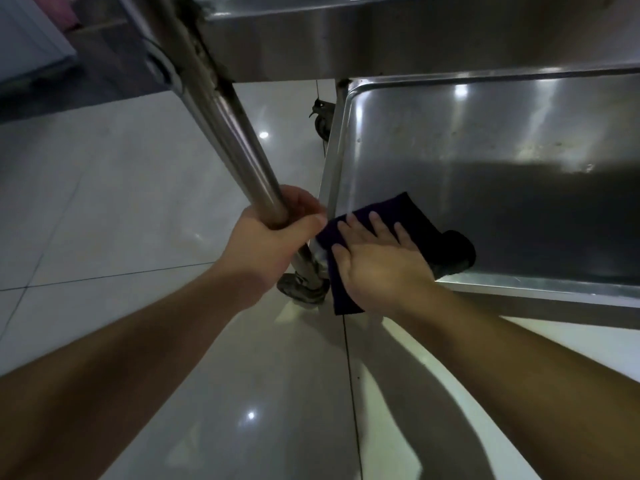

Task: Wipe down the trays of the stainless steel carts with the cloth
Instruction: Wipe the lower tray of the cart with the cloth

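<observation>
A stainless steel cart's bottom tray (485,161) fills the right of the head view, shiny with smears toward the back. A dark purple cloth (408,216) lies over the tray's near left corner, part of it hanging outside the rim. My right hand (377,258) presses flat on the cloth with straight fingers. My left hand (273,237) grips the cart's upright steel post (225,133) just left of that corner. An upper tray (381,32) of the cart spans the top of the view.
Glossy white floor tiles (138,202) surround the cart. A caster wheel (304,289) sits under the post, another caster (322,123) at the far left corner. A dark cabinet base (52,81) stands at the upper left.
</observation>
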A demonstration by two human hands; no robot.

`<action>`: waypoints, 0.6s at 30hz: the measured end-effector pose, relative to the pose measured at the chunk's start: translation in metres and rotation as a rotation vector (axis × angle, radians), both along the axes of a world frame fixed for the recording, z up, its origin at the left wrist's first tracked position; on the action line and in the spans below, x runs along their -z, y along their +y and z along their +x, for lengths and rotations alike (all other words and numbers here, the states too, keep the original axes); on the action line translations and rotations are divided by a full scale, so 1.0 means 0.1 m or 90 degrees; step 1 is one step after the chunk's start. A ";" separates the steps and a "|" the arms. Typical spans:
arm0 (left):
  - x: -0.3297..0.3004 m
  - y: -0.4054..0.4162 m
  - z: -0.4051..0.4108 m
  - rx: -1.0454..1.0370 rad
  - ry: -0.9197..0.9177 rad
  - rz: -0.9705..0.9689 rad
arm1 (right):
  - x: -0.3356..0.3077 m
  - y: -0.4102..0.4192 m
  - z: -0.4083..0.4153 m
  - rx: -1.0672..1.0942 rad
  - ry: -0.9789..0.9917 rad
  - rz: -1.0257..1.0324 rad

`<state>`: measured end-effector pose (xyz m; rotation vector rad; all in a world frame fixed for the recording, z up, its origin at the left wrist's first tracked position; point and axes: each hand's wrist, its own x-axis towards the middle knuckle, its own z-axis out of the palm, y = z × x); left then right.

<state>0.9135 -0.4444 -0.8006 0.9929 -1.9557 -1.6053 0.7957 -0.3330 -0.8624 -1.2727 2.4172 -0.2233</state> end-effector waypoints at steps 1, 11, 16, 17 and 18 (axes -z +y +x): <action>0.01 0.02 -0.04 -0.009 0.019 0.014 | 0.00 -0.10 -0.05 -0.018 -0.017 0.011; 0.11 0.05 -0.14 -0.071 0.080 0.037 | 0.17 -0.77 -0.53 -0.015 0.086 -0.037; 0.14 0.04 -0.16 -0.091 0.081 0.045 | 0.22 -0.10 -1.39 0.172 0.102 -0.014; 0.14 0.03 -0.16 -0.091 0.083 0.051 | 0.23 0.15 -1.61 0.230 0.111 0.001; 0.14 0.04 -0.16 -0.090 0.086 0.056 | 0.22 0.41 -1.82 0.294 0.116 0.019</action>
